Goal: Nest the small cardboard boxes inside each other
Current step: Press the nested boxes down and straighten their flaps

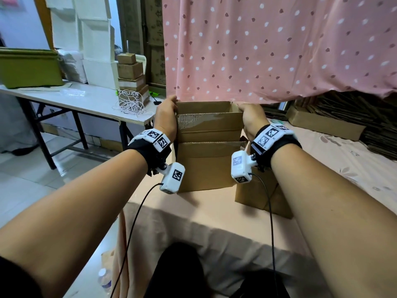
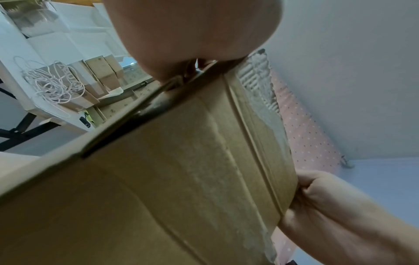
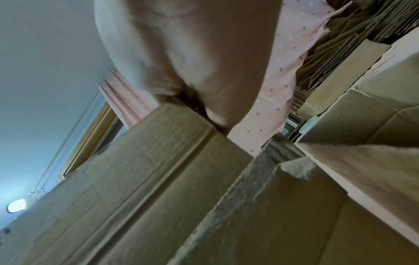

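Observation:
An open-topped cardboard box (image 1: 209,123) stands partly inside a slightly wider cardboard box (image 1: 206,168) on the pink-clothed table (image 1: 193,222). My left hand (image 1: 166,114) grips the upper box's left wall, fingers curled over its rim. On the opposite wall my right hand (image 1: 251,117) grips the same way. In the left wrist view the box (image 2: 181,170) fills the frame, with the left hand (image 2: 192,35) above it and the right hand (image 2: 322,197) at its far side. The right wrist view shows the right hand (image 3: 192,53) on the box corner (image 3: 136,179).
A third cardboard box (image 1: 257,194) stands just right of the nested pair. A white folding table (image 1: 75,100) to the left carries a green crate (image 1: 28,69), stacked small boxes (image 1: 131,74) and a coiled cord (image 1: 131,104). A pink dotted curtain (image 1: 279,46) hangs behind.

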The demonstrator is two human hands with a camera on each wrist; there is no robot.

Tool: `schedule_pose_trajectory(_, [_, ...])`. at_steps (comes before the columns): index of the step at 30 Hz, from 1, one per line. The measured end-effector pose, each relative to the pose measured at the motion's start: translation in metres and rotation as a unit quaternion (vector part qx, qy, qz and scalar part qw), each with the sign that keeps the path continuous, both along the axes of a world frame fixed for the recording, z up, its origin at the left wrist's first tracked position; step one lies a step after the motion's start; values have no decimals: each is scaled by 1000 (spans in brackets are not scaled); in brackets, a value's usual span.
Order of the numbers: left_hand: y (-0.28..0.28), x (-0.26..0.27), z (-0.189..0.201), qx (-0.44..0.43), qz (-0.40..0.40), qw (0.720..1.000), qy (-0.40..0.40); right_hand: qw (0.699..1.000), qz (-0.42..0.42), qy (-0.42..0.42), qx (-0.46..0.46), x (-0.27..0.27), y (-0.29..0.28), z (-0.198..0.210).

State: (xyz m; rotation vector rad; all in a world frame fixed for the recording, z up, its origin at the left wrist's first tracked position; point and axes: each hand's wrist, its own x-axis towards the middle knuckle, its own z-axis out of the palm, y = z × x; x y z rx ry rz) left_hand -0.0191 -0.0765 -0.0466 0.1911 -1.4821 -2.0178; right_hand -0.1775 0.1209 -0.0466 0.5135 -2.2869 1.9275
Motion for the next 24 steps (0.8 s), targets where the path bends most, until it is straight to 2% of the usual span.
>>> schedule_pose_trajectory(2, [-2, 3, -4, 20, -12, 1000, -7, 999, 0, -9, 47, 35, -3, 17])
schedule_pose_trajectory(3, [-6, -1, -8, 26, -22, 999, -11, 997, -28, -11, 66, 45, -3, 20])
schedule_pose_trajectory(10, [-7, -4, -14, 70, -26, 997, -28, 1000, -1, -10, 26, 43, -1, 11])
schedule_pose_trajectory(13, [-6, -6, -14, 61, -32, 997, -35, 1000, 22, -4, -9, 40, 1, 6])
schedule_pose_trajectory(18, [-10, -9, -23, 0, -22, 1000, -19, 999, 36, -7, -4, 42, 5, 5])
schedule_pose_trajectory(24, [-17, -16, -33, -1, -47, 999, -23, 999, 39, -7, 2, 38, 10, -2])
